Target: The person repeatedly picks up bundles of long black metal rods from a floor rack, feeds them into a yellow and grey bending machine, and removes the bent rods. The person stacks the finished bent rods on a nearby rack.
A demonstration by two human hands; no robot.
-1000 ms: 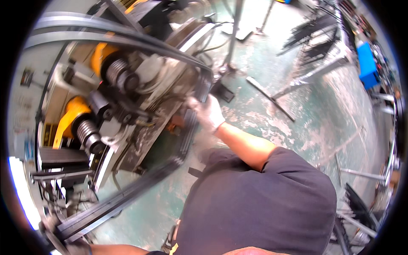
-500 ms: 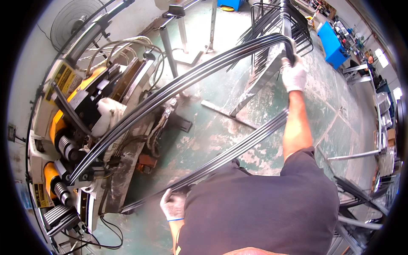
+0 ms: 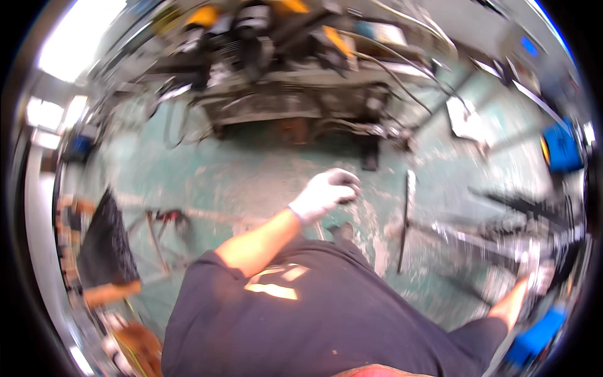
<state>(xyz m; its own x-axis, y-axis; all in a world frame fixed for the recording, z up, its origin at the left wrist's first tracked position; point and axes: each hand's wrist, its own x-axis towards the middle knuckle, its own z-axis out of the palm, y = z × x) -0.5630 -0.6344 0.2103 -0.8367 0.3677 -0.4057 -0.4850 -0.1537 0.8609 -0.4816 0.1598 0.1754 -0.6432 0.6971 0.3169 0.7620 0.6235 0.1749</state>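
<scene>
My left hand (image 3: 325,193), in a white glove, is raised over the floor in front of my body. Its fingers curl loosely, with a gap by the thumb and nothing visible between them. Far out to the right, my right hand (image 3: 538,275), also gloved, reaches to a metal rack (image 3: 483,246) hung with dark bent rods (image 3: 527,207). Motion blur smears that hand, so its fingers and anything in them cannot be made out.
A machine (image 3: 282,103) with yellow and black parts and loose cables spans the far side. A metal foot bar (image 3: 407,220) lies on the green floor. Blue bins (image 3: 562,149) stand at right. At left is a dark heap (image 3: 107,245) on an orange-brown base.
The view has swung round, bringing the machine from the left to the far side. My left hand has come away from the bent rods, and the bundle no longer spans the space before me.
</scene>
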